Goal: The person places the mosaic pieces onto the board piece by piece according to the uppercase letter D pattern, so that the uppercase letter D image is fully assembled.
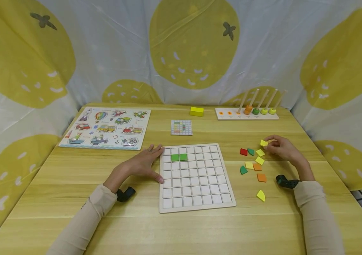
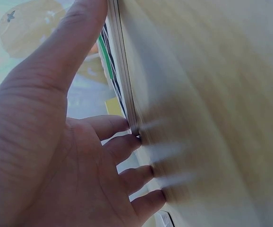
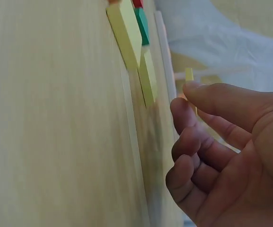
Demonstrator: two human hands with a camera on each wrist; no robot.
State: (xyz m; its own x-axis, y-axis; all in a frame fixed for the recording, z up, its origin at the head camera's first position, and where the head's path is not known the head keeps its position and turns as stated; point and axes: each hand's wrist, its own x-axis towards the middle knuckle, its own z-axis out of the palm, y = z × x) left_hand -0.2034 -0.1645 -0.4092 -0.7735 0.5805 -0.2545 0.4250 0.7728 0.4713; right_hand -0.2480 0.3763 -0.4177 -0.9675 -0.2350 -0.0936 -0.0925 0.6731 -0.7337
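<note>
A white grid board with a pale wooden frame lies in the middle of the table. Two green square tiles sit side by side in its second row. My left hand rests at the board's left edge, thumb and fingers spread and touching it. Over on the right, my right hand pinches a yellow square tile between thumb and fingers, lifted off the table. Below and left of that hand lie loose tiles: yellow, orange, a red one and green quarter-rounds.
A small pattern card lies behind the board. Farther back stand a yellow block and a peg stand with coloured rings. A vehicle picture puzzle lies at the back left. A yellow quarter-round tile lies nearer the front.
</note>
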